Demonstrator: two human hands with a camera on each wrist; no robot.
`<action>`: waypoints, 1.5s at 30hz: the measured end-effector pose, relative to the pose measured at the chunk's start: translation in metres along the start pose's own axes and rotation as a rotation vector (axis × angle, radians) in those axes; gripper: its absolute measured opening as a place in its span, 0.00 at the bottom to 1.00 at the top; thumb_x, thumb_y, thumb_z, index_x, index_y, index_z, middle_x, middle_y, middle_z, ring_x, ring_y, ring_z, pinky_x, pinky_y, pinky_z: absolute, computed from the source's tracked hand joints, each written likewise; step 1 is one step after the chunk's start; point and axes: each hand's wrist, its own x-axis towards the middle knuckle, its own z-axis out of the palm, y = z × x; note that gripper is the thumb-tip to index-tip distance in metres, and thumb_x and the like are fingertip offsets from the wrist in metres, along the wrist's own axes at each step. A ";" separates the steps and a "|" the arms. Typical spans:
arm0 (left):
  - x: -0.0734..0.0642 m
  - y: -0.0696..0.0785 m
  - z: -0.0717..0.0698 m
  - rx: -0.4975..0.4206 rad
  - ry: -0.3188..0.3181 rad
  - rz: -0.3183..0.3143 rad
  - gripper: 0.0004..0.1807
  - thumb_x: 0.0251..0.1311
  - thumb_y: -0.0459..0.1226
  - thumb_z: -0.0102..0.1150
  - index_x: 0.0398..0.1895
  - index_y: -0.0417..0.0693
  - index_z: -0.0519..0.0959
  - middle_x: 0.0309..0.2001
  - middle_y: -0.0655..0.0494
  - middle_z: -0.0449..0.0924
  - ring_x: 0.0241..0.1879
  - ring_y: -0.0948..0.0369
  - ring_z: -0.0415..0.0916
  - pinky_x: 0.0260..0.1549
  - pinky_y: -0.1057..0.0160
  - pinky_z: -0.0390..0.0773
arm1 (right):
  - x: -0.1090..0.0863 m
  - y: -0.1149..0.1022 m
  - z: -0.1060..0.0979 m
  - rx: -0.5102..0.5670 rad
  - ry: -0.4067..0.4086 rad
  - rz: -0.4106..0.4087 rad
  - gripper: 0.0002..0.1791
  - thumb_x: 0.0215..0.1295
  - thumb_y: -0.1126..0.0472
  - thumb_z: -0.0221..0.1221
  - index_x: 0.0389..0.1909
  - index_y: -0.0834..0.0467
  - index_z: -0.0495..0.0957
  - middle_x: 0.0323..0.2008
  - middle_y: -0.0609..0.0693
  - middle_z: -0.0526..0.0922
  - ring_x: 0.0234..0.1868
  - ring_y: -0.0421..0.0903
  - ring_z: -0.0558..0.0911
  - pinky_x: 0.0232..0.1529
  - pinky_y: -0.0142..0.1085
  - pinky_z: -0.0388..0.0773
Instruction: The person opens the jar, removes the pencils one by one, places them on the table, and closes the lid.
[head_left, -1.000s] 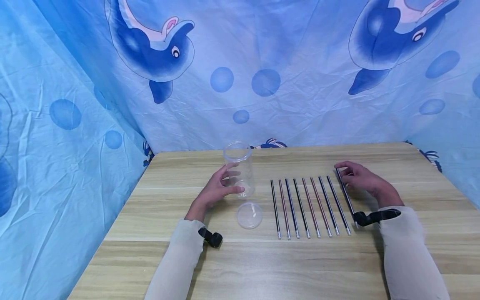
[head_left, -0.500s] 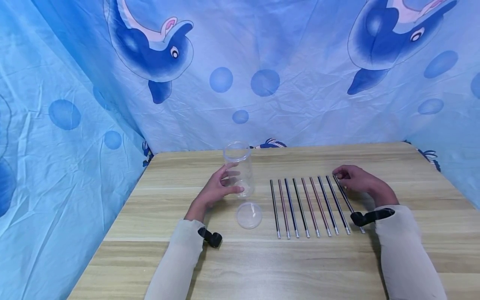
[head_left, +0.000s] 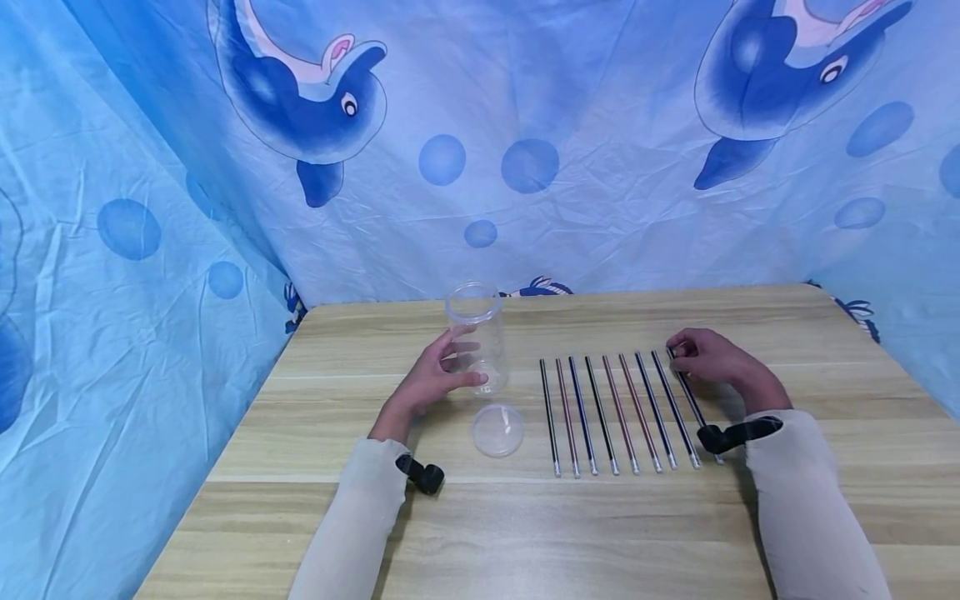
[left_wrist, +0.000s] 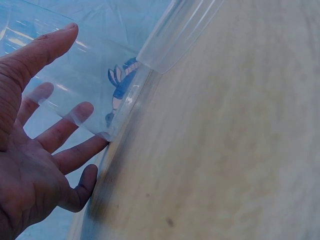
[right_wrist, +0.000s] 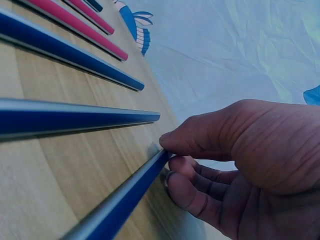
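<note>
On the left, my left hand [head_left: 437,375] grips a clear plastic jar [head_left: 491,346] that stands upright, its mouth uncovered. In the left wrist view the thumb [left_wrist: 47,47] lies along one side of the jar and the fingers show through and beyond its wall. A round clear lid [head_left: 498,431] lies in front of the jar. Over on the right, my right hand [head_left: 708,357] pinches the far end of a blue striped pencil [right_wrist: 132,192] between thumb and fingertips. This pencil is the rightmost of the row, and the wrist camera covers part of its near end.
Several more pencils [head_left: 615,408], in dark, red and blue stripes, lie side by side between the lid and my right hand, white-tipped ends toward me. The wooden table [head_left: 600,533] ends at a blue dolphin-print curtain [head_left: 600,242] behind and at the left.
My right hand has come slightly toward me with the pencil, whose near end shifted right and then a little back left. The left hand and jar have stayed in place.
</note>
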 end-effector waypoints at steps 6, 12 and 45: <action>0.000 0.001 0.000 -0.010 -0.003 0.000 0.46 0.55 0.29 0.71 0.76 0.47 0.59 0.70 0.31 0.62 0.70 0.34 0.57 0.66 0.40 0.61 | 0.000 0.000 0.001 0.022 -0.005 0.011 0.24 0.70 0.68 0.57 0.60 0.77 0.65 0.44 0.65 0.76 0.40 0.53 0.78 0.35 0.41 0.80; 0.000 0.001 0.000 -0.011 -0.004 0.006 0.47 0.55 0.28 0.71 0.77 0.44 0.57 0.69 0.30 0.62 0.70 0.34 0.57 0.68 0.39 0.59 | 0.001 0.002 0.000 0.043 -0.008 0.010 0.23 0.69 0.68 0.59 0.59 0.76 0.66 0.43 0.63 0.76 0.38 0.51 0.78 0.32 0.39 0.79; 0.013 -0.030 -0.004 0.016 0.030 0.016 0.47 0.53 0.33 0.74 0.76 0.54 0.60 0.69 0.40 0.67 0.69 0.41 0.63 0.65 0.41 0.65 | 0.000 0.000 0.002 0.043 0.012 0.032 0.23 0.68 0.68 0.60 0.58 0.77 0.67 0.42 0.62 0.75 0.38 0.51 0.77 0.32 0.39 0.80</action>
